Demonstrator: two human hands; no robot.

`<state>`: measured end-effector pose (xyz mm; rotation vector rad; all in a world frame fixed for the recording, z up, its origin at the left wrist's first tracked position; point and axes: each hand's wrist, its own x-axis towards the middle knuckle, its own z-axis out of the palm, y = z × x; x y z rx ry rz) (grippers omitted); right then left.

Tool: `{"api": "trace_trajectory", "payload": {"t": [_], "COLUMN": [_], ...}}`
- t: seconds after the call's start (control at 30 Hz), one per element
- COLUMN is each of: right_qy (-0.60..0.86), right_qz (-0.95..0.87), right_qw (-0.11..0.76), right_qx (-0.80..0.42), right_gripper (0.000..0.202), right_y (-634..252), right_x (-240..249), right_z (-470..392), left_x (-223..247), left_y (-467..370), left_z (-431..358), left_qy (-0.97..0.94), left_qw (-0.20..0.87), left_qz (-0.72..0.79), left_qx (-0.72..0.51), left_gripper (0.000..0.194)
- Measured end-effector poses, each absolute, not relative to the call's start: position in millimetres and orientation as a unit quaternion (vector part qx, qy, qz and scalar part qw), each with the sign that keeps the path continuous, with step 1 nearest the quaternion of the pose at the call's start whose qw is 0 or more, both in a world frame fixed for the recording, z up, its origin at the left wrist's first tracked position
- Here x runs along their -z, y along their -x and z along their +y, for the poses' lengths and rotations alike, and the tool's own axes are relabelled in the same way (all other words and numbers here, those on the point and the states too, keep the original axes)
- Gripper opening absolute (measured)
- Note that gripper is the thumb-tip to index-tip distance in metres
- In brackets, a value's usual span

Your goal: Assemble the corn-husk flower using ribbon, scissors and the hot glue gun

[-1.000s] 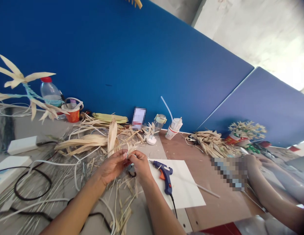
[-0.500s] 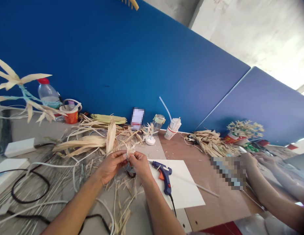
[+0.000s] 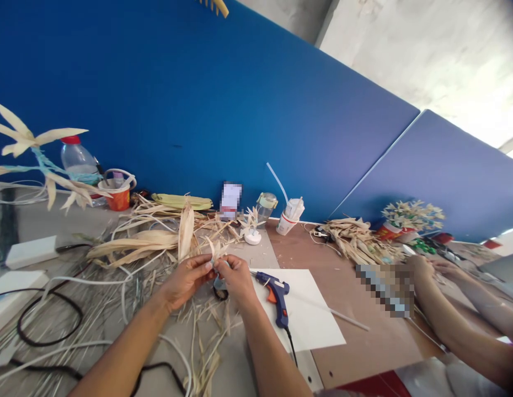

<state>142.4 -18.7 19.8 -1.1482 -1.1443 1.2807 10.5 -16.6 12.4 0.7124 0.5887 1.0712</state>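
Both hands meet over the middle of the work table, fingertips pinched together. A small corn husk flower (image 3: 216,249) with pale pointed petals stands up between them. My left hand (image 3: 190,280) is closed on its left side, and my right hand (image 3: 235,274) grips it from the right at the base. The fingers hide the flower's lower part. Just below them is a dark ring-shaped thing (image 3: 220,292) with a bluish-grey strip, too small to make out. Right of my right hand lies a blue glue gun (image 3: 277,292) on a white sheet (image 3: 318,325).
Dry corn husks (image 3: 140,245) and thin wires spread over the table's left. A small husk flower on a white base (image 3: 252,237), a jar (image 3: 266,205) and a paper cup (image 3: 286,225) stand behind. Far right are another person's arms (image 3: 442,314). A blue partition (image 3: 198,110) closes the back.
The flower's petals now show a little more upright and spread above my fingertips. Both hands stay in nearly the same place. The whole view has shifted slightly.
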Motion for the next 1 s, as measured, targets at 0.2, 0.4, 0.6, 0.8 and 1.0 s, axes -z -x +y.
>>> {"api": "trace_trajectory", "payload": {"t": [0.2,0.4,0.6,0.8,1.0], "right_qy": [0.496,0.464,0.472,0.449,0.462], "right_qz": [-0.515,-0.614,-0.542,-0.450,-0.463], "right_qw": [0.493,0.484,0.494,0.509,0.508], "right_qx": [-0.496,-0.416,-0.490,-0.581,-0.561], "right_gripper": [0.015,0.019,0.015,0.016,0.020], "right_y": [-141,-140,-139,-140,-145], "right_x": [-23,-30,-30,-25,-19], "right_z": [-22,-29,-27,-22,-19], "left_x": [-9,-5,-10,-12,-11], "left_y": [-9,-7,-8,-9,-8], "left_z": [-14,-13,-14,-16,-15], "left_qy": [-0.292,-0.211,-0.218,-0.209,-0.222], "left_qw": [0.760,0.778,0.784,0.796,0.791], "left_qz": [0.281,0.265,0.254,0.239,0.236], "left_qx": [-0.508,-0.529,-0.523,-0.515,-0.519], "left_gripper": [0.009,0.012,0.009,0.008,0.007]}}
